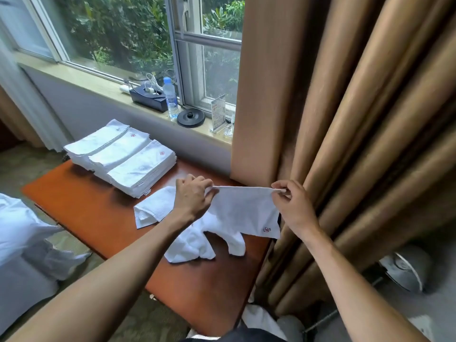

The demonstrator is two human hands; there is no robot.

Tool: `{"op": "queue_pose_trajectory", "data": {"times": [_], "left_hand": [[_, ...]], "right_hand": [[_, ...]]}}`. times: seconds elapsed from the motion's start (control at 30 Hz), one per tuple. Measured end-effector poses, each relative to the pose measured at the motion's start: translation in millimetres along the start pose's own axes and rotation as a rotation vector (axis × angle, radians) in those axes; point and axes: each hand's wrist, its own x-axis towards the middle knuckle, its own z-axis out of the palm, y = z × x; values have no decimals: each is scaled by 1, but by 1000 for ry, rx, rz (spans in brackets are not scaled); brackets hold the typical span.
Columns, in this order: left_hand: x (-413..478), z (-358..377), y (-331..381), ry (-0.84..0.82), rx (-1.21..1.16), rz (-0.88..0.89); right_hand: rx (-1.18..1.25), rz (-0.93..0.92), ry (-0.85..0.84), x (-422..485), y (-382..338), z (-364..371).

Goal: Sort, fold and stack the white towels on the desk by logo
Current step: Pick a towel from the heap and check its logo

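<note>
A white towel (244,211) with a small red logo (267,229) at its lower right corner hangs stretched above the brown desk (98,206). My left hand (193,196) pinches its top left corner and my right hand (293,203) pinches its top right corner. Under it lie crumpled white towels (192,245), and one more loose towel (154,207) lies to the left. Three stacks of folded towels stand at the desk's far end: a near stack (143,169) and a middle stack (118,150) with red logos on top, and a far stack (98,138) with a dark logo.
Brown curtains (357,119) hang just right of the desk. The window sill (98,85) carries a water bottle (170,97), a black box (148,96), a round black base (190,117) and a card stand (218,116). White bedding (19,230) lies at the left.
</note>
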Motion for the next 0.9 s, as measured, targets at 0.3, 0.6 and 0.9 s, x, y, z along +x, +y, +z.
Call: {"op": "queue_pose_trajectory", "data": {"times": [0.3,0.6,0.9], "left_hand": [[-22,-19,34,-72,-286,-199],[-81,12,90,-208,-762,-432],[-107,33,120,-341,-1042,-565]], "right_hand": [[-21,8,-43,-39,5,-10],[106,128,-185,-88,19,11],[234,213,-220,-114,30,9]]}}
